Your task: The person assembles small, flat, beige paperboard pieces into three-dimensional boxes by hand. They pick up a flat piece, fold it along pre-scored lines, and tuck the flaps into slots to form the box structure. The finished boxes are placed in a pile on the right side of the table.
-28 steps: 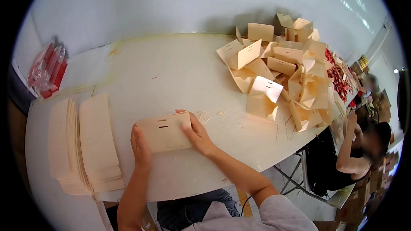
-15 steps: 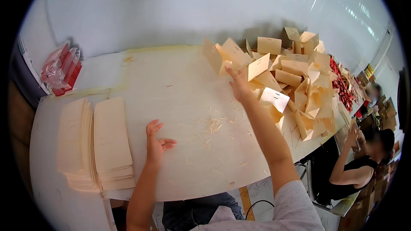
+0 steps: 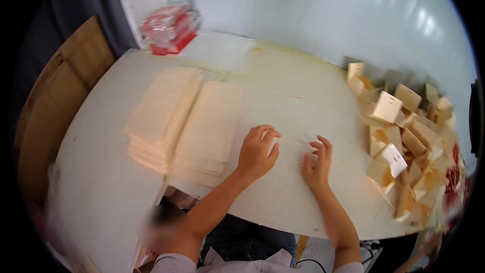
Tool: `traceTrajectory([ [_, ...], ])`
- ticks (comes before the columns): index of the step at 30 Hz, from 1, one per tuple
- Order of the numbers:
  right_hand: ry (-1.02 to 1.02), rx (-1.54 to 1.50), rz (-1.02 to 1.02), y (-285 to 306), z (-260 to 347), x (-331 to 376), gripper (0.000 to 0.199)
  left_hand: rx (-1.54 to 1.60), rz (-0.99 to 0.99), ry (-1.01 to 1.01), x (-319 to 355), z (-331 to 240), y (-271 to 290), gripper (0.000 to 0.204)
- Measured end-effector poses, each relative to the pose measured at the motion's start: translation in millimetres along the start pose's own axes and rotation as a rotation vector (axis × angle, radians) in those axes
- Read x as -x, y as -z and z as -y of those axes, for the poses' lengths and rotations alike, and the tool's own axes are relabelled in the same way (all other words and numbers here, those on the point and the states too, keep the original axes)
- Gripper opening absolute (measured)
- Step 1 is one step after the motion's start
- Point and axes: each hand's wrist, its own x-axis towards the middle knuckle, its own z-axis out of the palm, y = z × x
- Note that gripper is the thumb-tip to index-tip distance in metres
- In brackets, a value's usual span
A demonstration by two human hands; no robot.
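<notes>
Both hands empty, fingers spread: left hand (image 3: 257, 150) just beside flat card stack (image 3: 206, 131), right hand (image 3: 317, 161) on bare table (image 3: 101, 182); a careless sideways reach could topple that stack.

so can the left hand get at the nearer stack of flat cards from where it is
Probably yes. The left hand rests open on the table just beside the nearer stack of flat cards, with only bare tabletop between them. The right hand lies on the other side, clear of that path.
</notes>
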Motion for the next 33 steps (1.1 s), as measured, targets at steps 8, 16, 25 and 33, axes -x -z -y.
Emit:
traceTrajectory([
  [8,-0.080,-0.060,0.097,-1,1,1,0.025,-0.768,0.192,0.544,12,38,69,0.063],
  [16,-0.109,-0.127,0.100,3,-7,3,0.026,-0.847,0.272,0.485,5,33,70,0.037],
  [25,-0.129,-0.188,0.123,6,-9,5,0.027,-0.797,0.274,0.302,-8,39,83,0.020],
  [33,-0.148,-0.183,0.120,3,-4,6,0.029,-0.894,0.151,0.264,-16,48,100,0.017],
])
